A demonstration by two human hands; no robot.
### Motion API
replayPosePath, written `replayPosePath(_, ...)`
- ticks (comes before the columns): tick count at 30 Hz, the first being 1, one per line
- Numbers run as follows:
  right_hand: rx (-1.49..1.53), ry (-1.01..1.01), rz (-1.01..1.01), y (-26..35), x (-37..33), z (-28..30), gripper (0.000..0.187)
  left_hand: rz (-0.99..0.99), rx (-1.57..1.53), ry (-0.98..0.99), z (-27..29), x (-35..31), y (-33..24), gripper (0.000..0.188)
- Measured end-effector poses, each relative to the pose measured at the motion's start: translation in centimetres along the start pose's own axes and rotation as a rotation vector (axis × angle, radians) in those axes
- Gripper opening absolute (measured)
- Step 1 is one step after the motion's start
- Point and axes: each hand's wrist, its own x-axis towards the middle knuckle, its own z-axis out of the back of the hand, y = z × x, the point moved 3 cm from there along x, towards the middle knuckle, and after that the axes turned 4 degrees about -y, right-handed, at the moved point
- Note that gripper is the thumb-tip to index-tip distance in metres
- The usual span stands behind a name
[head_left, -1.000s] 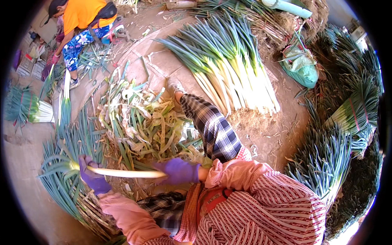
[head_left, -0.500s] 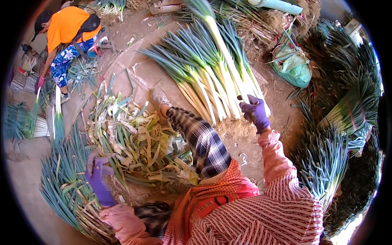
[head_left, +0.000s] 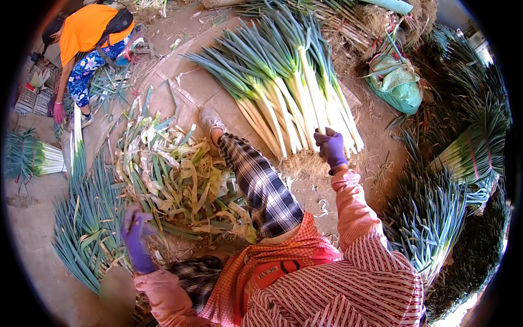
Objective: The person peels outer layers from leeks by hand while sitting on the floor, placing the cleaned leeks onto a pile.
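Note:
My right hand point(head_left: 331, 148), in a purple glove, is closed round the white root end of a long green onion point(head_left: 310, 90). That stalk lies over a row of peeled green onions point(head_left: 278, 92) on the floor, their green leaves fanned away from me. My left hand point(head_left: 137, 240), gloved in purple too, hovers with its fingers apart and nothing in it. It is nearest to a pile of unpeeled green onions point(head_left: 90, 229) on my left. Between my left hand and my outstretched leg sits a heap of stripped leaves point(head_left: 185, 185).
At the far left a person in an orange shirt point(head_left: 90, 32) bends over near a tied green onion bundle point(head_left: 35, 155). A green sack point(head_left: 395, 87) lies at the far right. More bundles point(head_left: 430, 218) line my right side.
My right hand has lowered the green onion onto the row, its leaves now resting among the others. My left hand has shifted slightly right and down, still empty.

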Motion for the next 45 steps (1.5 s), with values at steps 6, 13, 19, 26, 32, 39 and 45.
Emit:
replayPosePath(6,-0.734,0.013,0.041,-10.2,6.4,-2.4,0.039,0.253,0.110,0.130,-3.5,-3.3,2.6,0.045)
replayPosePath(13,-1.063,0.116,0.436,-11.1,8.1,-1.6,0.037,0.448,0.094,0.268,1.4,-8.2,4.9,0.033)
replayPosePath(19,-1.037,0.800,1.508,0.6,4.8,-13.7,0.011,0.049,0.326,0.260,12.8,-7.5,8.2,0.037)
replayPosePath(26,-0.840,1.018,0.860,7.9,-18.0,-30.2,0.034,0.448,0.896,-0.508,31.7,-7.7,18.5,0.034)
replayPosePath(32,-1.361,1.233,0.998,-3.4,-21.5,-30.4,0.039,0.620,1.027,-0.840,39.5,-9.7,28.1,0.040)
replayPosePath(39,-1.498,1.472,0.999,-8.9,-24.8,-30.1,0.035,0.733,1.163,-0.626,41.1,-8.1,30.3,0.027)
replayPosePath(45,-1.012,1.608,0.759,-9.0,-31.0,-39.6,0.040,0.386,0.759,-0.304,31.3,-4.2,22.2,0.021)
